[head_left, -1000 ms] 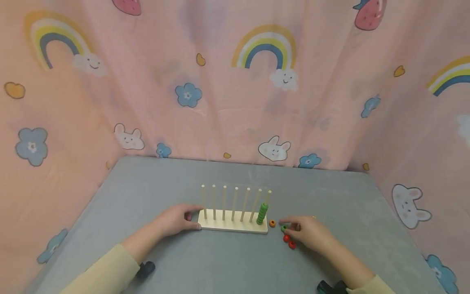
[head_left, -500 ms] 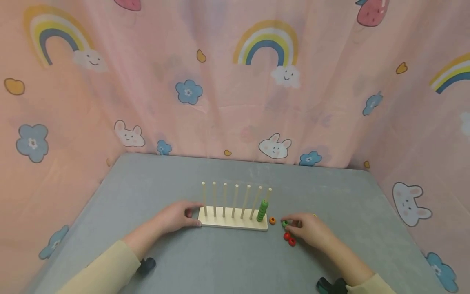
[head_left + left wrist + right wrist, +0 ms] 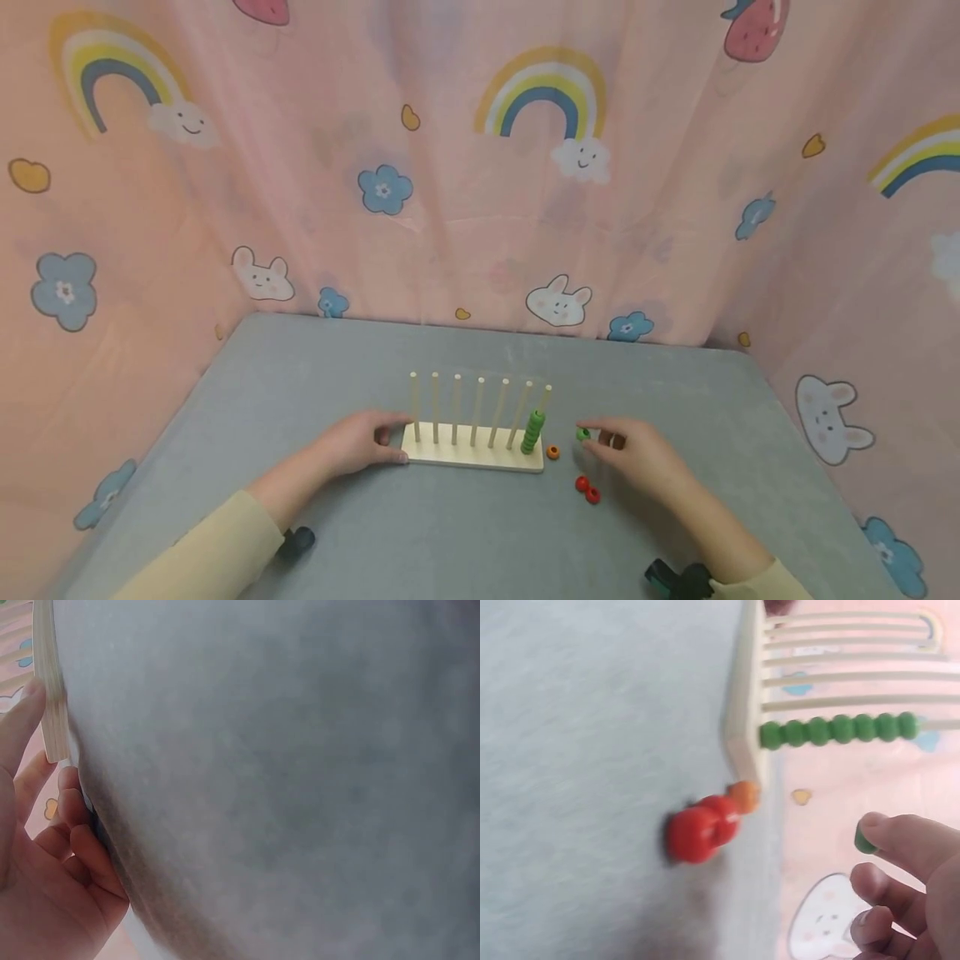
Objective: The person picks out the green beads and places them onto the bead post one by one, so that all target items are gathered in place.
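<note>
My left hand grips the left end of a wooden peg board, thumb at its near edge and forefinger at its far side; the left wrist view shows the board's end between them. Upright pegs stand in a row along it. The rightmost peg carries a stack of several green beads, its top bare. Off the board's right end, my right hand pinches a single green bead between thumb and forefinger, raised above the table. In the right wrist view the thumb partly hides this bead.
An orange bead lies close to the board's right end. Two red beads sit together nearer the front, below my right hand. The grey table meets a pink patterned curtain at the back and sides.
The right hand has lifted the green bead off the table, away from the red beads. My left hand stays on the board, and the stacked beads look the same.
</note>
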Available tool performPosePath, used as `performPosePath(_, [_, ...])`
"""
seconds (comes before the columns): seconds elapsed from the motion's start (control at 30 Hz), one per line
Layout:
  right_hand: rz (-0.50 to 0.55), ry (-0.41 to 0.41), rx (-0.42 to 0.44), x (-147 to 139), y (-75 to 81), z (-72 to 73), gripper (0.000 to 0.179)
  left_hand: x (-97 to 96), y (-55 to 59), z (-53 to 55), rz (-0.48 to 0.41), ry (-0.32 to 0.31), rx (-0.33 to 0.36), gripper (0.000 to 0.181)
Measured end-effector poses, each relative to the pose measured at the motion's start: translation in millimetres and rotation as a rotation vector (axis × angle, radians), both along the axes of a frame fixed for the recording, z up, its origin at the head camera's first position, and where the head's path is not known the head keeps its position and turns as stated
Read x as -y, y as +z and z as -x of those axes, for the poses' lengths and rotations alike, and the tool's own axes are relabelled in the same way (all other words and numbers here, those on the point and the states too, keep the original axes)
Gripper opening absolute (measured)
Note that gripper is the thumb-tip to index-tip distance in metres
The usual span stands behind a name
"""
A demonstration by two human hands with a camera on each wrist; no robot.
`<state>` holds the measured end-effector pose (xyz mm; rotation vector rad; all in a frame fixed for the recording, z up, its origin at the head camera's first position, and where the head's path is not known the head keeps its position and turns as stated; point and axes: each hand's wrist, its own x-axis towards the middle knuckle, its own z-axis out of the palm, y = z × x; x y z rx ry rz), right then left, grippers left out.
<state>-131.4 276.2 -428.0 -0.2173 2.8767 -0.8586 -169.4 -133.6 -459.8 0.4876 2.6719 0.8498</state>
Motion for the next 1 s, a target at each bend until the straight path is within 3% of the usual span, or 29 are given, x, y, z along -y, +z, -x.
performPosePath(0.63, [0.210,-0.004,-0.294,28.8,48.8,-6.1,0.028,-1.7,-3.4,3.2,0.008,0.013,-0.007,0.054])
performPosePath(1.0, [0.215,0.018,-0.320,43.3,59.1,-0.7,0.029,-0.5,-4.2,2.0,0.014,0.008,0.005,0.055])
